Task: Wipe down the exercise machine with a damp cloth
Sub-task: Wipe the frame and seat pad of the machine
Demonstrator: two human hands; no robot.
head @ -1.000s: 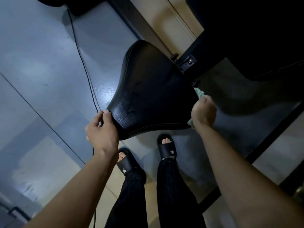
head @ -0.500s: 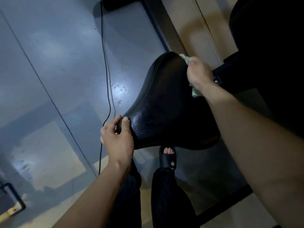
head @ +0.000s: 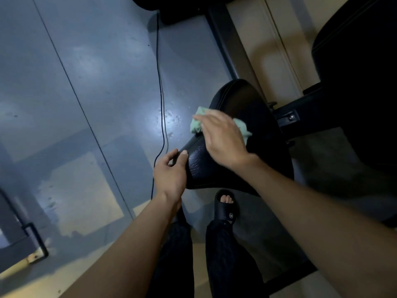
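Grey floor, black cable running across | left hand grips seat near corner, thumb on top | right hand flat, fingers straight, pressing green cloth on seat's left edge

A single wide-angle view comes from the person's head, tilted steeply down and forward. It sits close above both forearms and looks past the black seat to the grey floor and the person's feet beneath, straight lines bowing near the edges.
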